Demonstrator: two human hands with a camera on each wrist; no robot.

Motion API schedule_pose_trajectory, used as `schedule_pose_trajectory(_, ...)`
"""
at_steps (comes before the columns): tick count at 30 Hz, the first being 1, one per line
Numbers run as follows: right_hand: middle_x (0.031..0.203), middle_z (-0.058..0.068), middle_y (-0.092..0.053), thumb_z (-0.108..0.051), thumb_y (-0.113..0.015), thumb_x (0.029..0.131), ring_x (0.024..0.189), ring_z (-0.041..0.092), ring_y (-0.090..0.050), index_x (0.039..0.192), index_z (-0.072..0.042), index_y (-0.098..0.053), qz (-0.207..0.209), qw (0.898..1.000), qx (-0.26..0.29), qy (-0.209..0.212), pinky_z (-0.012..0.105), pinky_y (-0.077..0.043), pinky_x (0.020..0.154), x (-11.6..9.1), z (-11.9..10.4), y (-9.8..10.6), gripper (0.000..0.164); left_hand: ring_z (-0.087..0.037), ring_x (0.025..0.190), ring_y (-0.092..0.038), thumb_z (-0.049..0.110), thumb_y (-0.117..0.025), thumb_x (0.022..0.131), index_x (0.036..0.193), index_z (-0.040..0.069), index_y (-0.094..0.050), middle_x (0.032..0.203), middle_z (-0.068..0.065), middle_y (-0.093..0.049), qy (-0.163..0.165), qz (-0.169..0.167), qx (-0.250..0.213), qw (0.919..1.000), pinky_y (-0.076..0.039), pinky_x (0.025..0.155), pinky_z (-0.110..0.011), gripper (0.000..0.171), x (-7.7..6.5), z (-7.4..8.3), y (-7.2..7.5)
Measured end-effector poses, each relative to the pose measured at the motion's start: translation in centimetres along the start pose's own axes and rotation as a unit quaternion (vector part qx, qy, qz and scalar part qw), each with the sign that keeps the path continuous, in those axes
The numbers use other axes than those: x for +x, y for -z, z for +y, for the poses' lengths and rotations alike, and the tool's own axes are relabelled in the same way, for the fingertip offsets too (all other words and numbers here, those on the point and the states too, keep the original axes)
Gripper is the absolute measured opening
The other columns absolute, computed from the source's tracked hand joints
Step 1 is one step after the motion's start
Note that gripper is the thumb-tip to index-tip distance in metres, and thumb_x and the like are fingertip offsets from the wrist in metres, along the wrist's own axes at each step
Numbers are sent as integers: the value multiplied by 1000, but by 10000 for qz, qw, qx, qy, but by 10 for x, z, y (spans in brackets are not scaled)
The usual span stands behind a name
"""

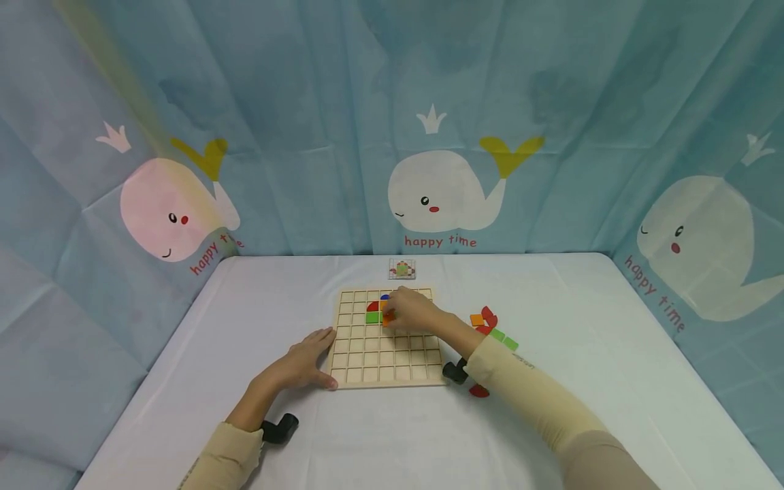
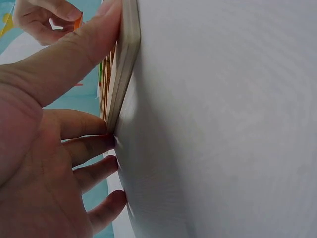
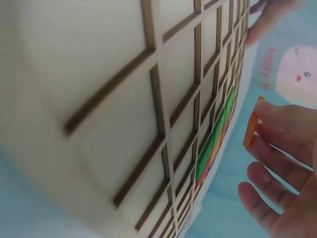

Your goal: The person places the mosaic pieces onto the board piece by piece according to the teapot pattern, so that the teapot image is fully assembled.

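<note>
Right hand: pinches one orange tile above the wooden grid board, near a seated green tile. Left hand: fingers extended, touches board's left edge.

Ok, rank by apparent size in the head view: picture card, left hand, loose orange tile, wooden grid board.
Largest to smallest:
1. Wooden grid board
2. Left hand
3. Picture card
4. Loose orange tile

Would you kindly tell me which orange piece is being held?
The orange piece pinched by the right hand; another piece sits on the board, a third piece on the table.
</note>
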State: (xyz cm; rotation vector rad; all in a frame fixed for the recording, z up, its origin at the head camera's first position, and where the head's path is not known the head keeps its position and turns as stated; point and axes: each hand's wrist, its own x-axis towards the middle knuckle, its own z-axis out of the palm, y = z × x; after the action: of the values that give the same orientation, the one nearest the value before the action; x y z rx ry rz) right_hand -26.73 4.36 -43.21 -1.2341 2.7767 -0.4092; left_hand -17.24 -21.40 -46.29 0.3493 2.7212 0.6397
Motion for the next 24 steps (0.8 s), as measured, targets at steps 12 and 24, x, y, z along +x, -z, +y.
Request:
schedule_pose_trajectory(12, 102, 2, -71, -25, -77, 83, 98, 18, -59, 100, -11, -77, -72, 9999, -58, 124, 31, -50, 84, 16, -13, -13, 22, -46, 147, -19, 37, -87, 67, 152, -2, -26, 159, -24, -24, -36, -32, 14, 10000, -22, 112, -68, 111, 2, -2, 0)
schedule_pose_trajectory(24, 100, -3, -70, -24, -75, 85, 89, 12, -53, 100, -15, -77, -277, 9994, -191, -47, 23, -45, 73, 26, -19, -24, 17, -46, 147, -20, 39, -87, 66, 152, -2, -27, 159, -24, -24, -9, -40, 39, 10000, -22, 112, -68, 113, 1, -1, 0)
